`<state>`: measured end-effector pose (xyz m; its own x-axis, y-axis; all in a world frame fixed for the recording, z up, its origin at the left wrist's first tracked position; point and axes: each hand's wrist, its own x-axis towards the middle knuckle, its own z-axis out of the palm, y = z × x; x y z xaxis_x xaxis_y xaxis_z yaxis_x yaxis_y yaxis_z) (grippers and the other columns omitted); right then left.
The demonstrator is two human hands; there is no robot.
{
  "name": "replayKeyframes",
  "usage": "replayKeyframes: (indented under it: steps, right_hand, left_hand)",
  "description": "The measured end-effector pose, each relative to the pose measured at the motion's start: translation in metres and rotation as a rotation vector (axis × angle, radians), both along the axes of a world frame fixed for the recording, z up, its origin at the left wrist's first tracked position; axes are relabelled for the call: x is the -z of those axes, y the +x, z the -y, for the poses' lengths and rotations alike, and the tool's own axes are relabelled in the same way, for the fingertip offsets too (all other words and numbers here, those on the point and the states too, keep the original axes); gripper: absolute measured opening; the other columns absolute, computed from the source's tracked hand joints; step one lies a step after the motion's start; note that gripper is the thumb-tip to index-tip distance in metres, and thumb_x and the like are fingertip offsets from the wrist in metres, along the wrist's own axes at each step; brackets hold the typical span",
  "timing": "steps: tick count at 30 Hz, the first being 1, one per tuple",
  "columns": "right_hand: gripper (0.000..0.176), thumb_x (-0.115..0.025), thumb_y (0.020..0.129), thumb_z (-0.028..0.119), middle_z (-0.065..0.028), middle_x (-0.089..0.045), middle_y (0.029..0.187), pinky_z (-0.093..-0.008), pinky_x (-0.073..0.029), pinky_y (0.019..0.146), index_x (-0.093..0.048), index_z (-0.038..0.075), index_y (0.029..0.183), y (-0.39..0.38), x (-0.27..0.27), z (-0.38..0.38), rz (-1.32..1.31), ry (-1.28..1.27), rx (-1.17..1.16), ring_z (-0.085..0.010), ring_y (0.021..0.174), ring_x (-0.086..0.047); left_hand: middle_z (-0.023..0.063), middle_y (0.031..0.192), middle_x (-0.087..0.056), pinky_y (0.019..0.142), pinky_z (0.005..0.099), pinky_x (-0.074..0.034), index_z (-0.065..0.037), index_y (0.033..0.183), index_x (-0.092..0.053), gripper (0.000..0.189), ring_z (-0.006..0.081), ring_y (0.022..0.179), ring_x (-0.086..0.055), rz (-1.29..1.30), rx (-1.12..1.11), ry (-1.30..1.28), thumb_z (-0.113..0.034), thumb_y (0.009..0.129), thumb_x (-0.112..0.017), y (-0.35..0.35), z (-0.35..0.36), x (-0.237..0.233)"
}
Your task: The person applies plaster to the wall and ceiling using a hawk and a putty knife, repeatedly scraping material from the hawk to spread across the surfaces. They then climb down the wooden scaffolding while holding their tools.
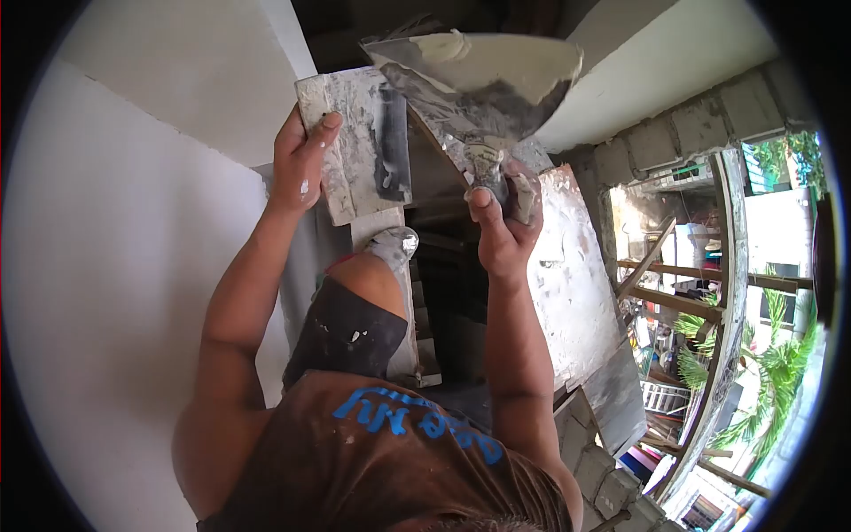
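Brown shirt (381, 452) with blue lettering closest under the lens, bent knee (363, 284) beyond it. My left hand (300, 164) is clamped on the edge of a plaster-smeared flat board (355, 146), possibly a hawk; hard to tell. My right hand (501, 226) is fisted round the handle of a wide trowel (483, 75), its blade carrying pale plaster. White wall (115, 222) on the left.

both arms stretched out, hands closed in grips
left hand (300, 164) sits higher, thumb pressed flat in front, fingers wrapped behind; right hand (503, 232) clenches in a tight fist, forearm straight.
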<state>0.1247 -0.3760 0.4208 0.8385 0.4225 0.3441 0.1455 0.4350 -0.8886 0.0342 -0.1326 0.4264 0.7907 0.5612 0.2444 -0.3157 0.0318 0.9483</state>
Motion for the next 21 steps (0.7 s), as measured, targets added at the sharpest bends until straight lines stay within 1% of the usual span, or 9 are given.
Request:
replayKeyframes:
  steps: [1, 3, 4, 7, 13, 15, 16, 18, 21]
  right_hand:
    - [0.039, -0.069, 0.085, 0.003, -0.0123, -0.063, 0.107, -0.0313, -0.050, 0.076, -0.055, -0.001, 0.120, 0.007, 0.007, -0.003, 0.102, -0.045, 0.051, -0.0199, 0.087, -0.061]
    - [0.042, -0.071, 0.078, -0.001, -0.0125, -0.062, 0.108, -0.0356, -0.049, 0.081, -0.059, 0.005, 0.118, 0.019, 0.014, -0.017, 0.864, -0.281, 0.301, -0.0271, 0.093, -0.060]
    - [0.046, -0.072, 0.073, -0.005, -0.0128, -0.062, 0.105, -0.0370, -0.049, 0.079, -0.062, 0.011, 0.115, 0.016, 0.020, -0.024, 0.881, -0.378, 0.327, -0.0312, 0.091, -0.060]
    - [0.037, -0.069, 0.079, -0.001, -0.0101, -0.061, 0.107, -0.0395, -0.046, 0.076, -0.063, 0.014, 0.113, 0.028, 0.063, -0.037, 1.079, -0.616, 0.369, -0.0308, 0.090, -0.058]
    - [0.028, -0.063, 0.086, 0.006, -0.0158, -0.059, 0.111, -0.0444, -0.046, 0.090, -0.060, 0.004, 0.113, 0.031, 0.138, -0.025, 0.666, -0.810, 0.208, -0.0370, 0.103, -0.056]
    - [0.028, -0.062, 0.086, 0.007, -0.0166, -0.059, 0.111, -0.0445, -0.046, 0.091, -0.060, 0.003, 0.113, 0.021, 0.161, -0.006, 0.595, -0.879, 0.159, -0.0374, 0.104, -0.056]
    - [0.028, -0.061, 0.086, 0.008, -0.0175, -0.059, 0.111, -0.0446, -0.046, 0.091, -0.060, 0.002, 0.113, 0.017, 0.171, 0.006, 0.516, -0.952, 0.139, -0.0378, 0.105, -0.056]
    - [0.029, -0.061, 0.085, 0.007, -0.0174, -0.059, 0.111, -0.0443, -0.046, 0.092, -0.060, 0.002, 0.113, 0.012, 0.192, 0.031, 0.528, -1.041, 0.100, -0.0373, 0.106, -0.056]
    - [0.029, -0.061, 0.084, 0.008, -0.0173, -0.059, 0.112, -0.0437, -0.047, 0.091, -0.060, 0.002, 0.113, -0.004, 0.207, 0.065, 0.446, -1.183, 0.049, -0.0362, 0.106, -0.057]
  left_hand:
    - [0.0086, 0.113, -0.063, 0.089, 0.0303, -0.050, 0.002, 0.127, -0.050, 0.037, 0.0169, 0.099, -0.062, 0.029, 0.006, -0.261, -0.015, 0.095, -0.057, -0.002, -0.005, 0.001]
    - [0.0132, 0.114, -0.064, 0.085, 0.0350, -0.054, 0.004, 0.125, -0.051, 0.036, 0.0221, 0.099, -0.065, 0.009, 0.057, -0.492, -0.014, 0.094, -0.054, -0.007, -0.008, 0.005]
    - [0.0137, 0.114, -0.064, 0.086, 0.0349, -0.054, 0.005, 0.125, -0.051, 0.037, 0.0225, 0.100, -0.065, 0.019, 0.054, -0.544, -0.015, 0.094, -0.054, -0.009, -0.012, 0.012]
    - [0.0150, 0.115, -0.064, 0.087, 0.0365, -0.054, 0.005, 0.126, -0.051, 0.040, 0.0231, 0.100, -0.066, 0.071, 0.058, -0.621, -0.019, 0.094, -0.055, -0.026, -0.025, 0.032]
    - [0.0163, 0.117, -0.063, 0.090, 0.0408, -0.054, 0.003, 0.128, -0.048, 0.041, 0.0280, 0.103, -0.065, 0.236, -0.012, -0.765, -0.020, 0.094, -0.054, -0.084, -0.076, 0.102]
    - [0.0176, 0.124, -0.059, 0.095, 0.0462, -0.051, 0.002, 0.129, -0.048, 0.041, 0.0308, 0.110, -0.061, 0.373, -0.309, -0.818, -0.018, 0.094, -0.054, -0.097, -0.105, 0.151]
    - [0.0176, 0.124, -0.059, 0.095, 0.0462, -0.051, 0.002, 0.129, -0.048, 0.041, 0.0308, 0.110, -0.061, 0.377, -0.315, -0.823, -0.018, 0.094, -0.054, -0.102, -0.123, 0.179]
    - [0.0149, 0.125, -0.056, 0.095, 0.0504, -0.050, -0.001, 0.129, -0.050, 0.041, 0.0322, 0.113, -0.058, 0.227, -0.722, -0.862, -0.019, 0.092, -0.057, -0.110, -0.162, 0.236]
    - [0.0149, 0.126, -0.057, 0.096, 0.0533, -0.048, 0.000, 0.131, -0.048, 0.043, 0.0334, 0.114, -0.058, 0.090, -0.987, -0.937, -0.017, 0.093, -0.058, -0.107, -0.214, 0.303]
